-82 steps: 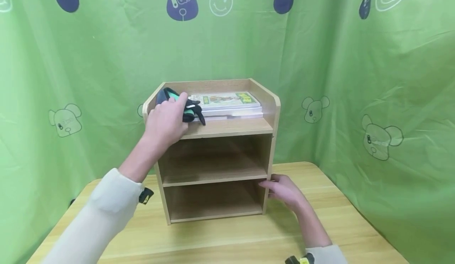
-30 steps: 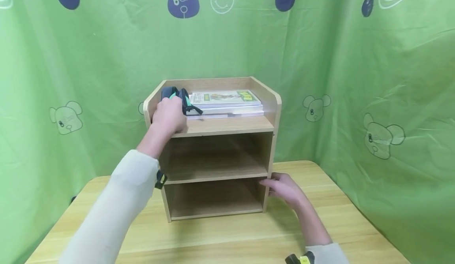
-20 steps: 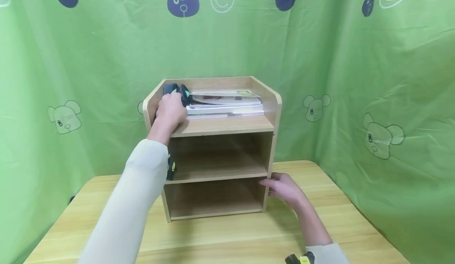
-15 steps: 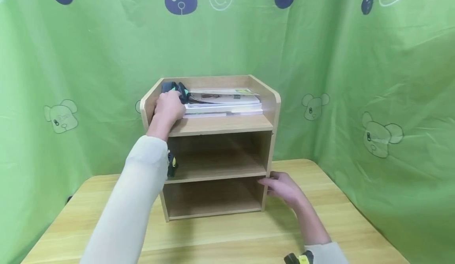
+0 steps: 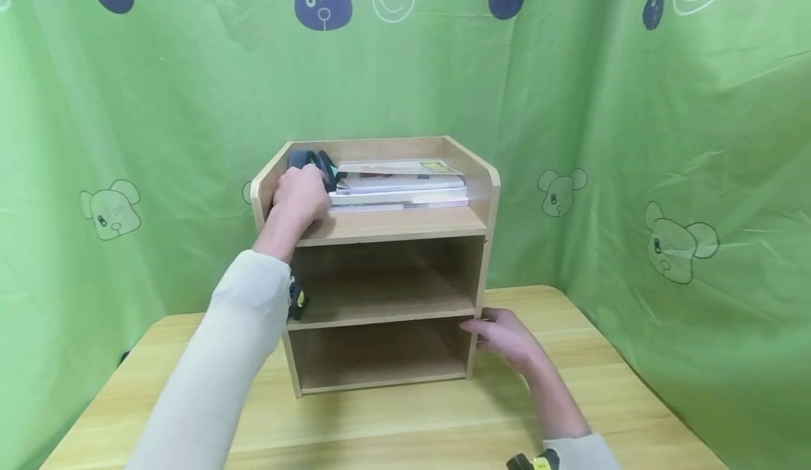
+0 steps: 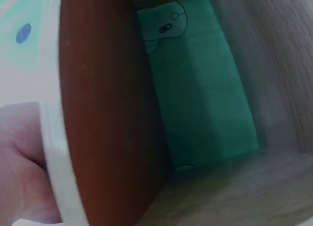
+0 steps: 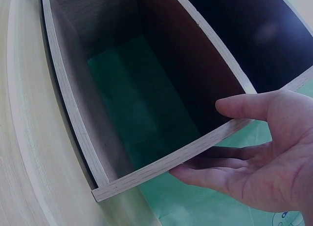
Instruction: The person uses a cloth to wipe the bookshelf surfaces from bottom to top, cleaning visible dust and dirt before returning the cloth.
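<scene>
A wooden shelf unit [image 5: 393, 233] with two open compartments stands on the table. At the left end of its top, my left hand [image 5: 300, 192] holds a dark blue and black item [image 5: 303, 158] with teal parts and a strap; its kind is unclear, and the finger ends are hidden. Beside the item lies a stack of books [image 5: 402, 194], the top cover lifted at its left edge. My right hand [image 5: 507, 336] grips the unit's right side panel low down. In the right wrist view the thumb [image 7: 242, 107] lies inside the side panel and the fingers outside.
The unit has raised sides and a back wall [image 5: 386, 149] around its top. Below, the wooden table [image 5: 380, 435] extends on both sides. A green printed curtain [image 5: 405, 76] hangs behind and to the right. Each wrist carries a small dark camera [image 5: 298, 300].
My left hand has pushed the dark item back and to the left, and its strap hangs less over the front. The top book's cover has lifted. My right hand stays put.
</scene>
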`<state>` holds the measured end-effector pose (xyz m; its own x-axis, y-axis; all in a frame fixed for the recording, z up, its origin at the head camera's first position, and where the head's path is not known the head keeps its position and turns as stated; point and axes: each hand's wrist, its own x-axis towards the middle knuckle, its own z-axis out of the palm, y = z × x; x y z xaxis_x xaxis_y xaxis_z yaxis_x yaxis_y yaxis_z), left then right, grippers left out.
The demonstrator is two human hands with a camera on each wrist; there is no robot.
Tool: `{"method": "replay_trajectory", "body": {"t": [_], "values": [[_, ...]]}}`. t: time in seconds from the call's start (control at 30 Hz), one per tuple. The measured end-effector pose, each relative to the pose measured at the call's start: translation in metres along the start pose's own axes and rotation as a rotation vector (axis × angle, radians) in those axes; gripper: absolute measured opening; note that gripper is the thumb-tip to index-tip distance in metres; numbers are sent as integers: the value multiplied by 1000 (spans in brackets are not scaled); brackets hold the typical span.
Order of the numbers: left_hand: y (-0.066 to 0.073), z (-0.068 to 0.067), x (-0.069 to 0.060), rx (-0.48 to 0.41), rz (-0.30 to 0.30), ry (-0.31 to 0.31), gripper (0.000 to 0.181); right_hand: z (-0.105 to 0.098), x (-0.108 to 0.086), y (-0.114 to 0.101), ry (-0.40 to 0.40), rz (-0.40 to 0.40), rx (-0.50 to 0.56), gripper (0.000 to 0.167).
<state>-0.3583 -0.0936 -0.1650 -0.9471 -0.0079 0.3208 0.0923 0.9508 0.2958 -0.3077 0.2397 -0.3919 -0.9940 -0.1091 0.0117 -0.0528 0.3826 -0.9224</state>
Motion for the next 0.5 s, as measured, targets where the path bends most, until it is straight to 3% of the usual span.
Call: {"method": "replay_trajectory", "body": {"t": [0.13, 0.37, 0.5], "values": [[-1, -5, -11, 50, 53, -8, 16, 0, 0, 1, -3, 2, 8, 68], [-2, -14, -38, 93, 129, -8, 29, 0, 1, 1, -9, 2, 14, 68], [-3, -17, -51, 104, 170, 9, 22, 1, 2, 1, -6, 4, 12, 67]]}}
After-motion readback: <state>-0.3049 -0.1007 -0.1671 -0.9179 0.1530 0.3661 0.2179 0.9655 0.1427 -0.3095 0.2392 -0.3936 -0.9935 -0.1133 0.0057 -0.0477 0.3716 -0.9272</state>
